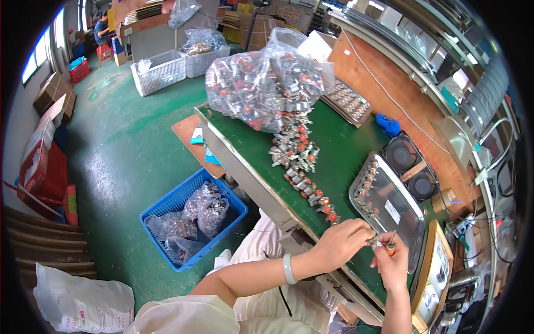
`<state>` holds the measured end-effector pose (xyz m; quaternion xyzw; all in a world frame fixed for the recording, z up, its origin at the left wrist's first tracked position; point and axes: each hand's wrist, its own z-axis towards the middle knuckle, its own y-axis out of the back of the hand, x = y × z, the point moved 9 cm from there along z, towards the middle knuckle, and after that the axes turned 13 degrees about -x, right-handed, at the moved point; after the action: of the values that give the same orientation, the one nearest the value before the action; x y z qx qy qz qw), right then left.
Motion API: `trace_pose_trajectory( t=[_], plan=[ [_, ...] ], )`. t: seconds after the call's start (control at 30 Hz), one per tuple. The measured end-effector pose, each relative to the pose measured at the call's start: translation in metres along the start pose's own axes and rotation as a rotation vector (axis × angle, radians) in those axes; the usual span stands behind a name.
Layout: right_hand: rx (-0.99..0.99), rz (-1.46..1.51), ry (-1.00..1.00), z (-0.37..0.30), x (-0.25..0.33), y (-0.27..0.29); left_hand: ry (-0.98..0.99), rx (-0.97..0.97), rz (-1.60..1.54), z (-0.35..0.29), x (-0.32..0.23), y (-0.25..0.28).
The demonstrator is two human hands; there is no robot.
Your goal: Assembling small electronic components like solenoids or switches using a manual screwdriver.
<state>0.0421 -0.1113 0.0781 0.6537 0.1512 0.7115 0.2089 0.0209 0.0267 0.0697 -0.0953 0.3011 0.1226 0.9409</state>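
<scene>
My left hand [346, 245], with a pale bangle [289, 269] at its wrist, is pinched at the near side of the table, fingertips around a small metal part [374, 240]. Right beside it, my right hand [392, 266] is closed around a small orange-handled tool [391, 249] with a thin metal tip; its exact kind is unclear. Both hands meet over the near edge of a metal tray [410, 229], which has a row of small metal parts [365, 186] along its left side. A line of metal components with red pieces [311, 196] leads from a heap [295, 146] toward my left hand.
A large clear bag of components [256, 83] sits on the green table [236, 133]. Behind are a tray of round parts [349, 101], a blue cloth [387, 124] and two black fans [411, 166]. A blue basket of bags [233, 214] stands on the floor; a person [102, 30] sits far left.
</scene>
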Motion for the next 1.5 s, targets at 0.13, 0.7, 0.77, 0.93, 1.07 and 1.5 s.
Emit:
trace_pose_trajectory(
  t=[0.13,0.7,0.77,0.93,1.07,1.5],
  plan=[
    [-0.025,0.015,-0.008,-0.012,0.007,0.007,0.139,0.045,-0.074,-0.001,0.004,0.005],
    [-0.03,0.091,0.109,-0.031,-0.007,0.044,0.534,0.274,-0.591,-0.025,-0.012,-0.042],
    [-0.025,0.078,0.107,-0.03,-0.011,0.044,0.538,0.278,-0.577,-0.027,-0.011,-0.045],
    [-0.015,0.128,0.098,-0.028,-0.016,0.042,0.559,0.288,-0.543,-0.027,-0.007,-0.045],
    [-0.014,0.225,0.098,-0.032,-0.017,0.042,0.569,0.226,-0.553,-0.019,-0.004,-0.043],
    [0.005,0.249,0.137,-0.037,-0.018,0.024,0.501,0.211,-0.429,-0.024,-0.007,-0.021]
  ],
)
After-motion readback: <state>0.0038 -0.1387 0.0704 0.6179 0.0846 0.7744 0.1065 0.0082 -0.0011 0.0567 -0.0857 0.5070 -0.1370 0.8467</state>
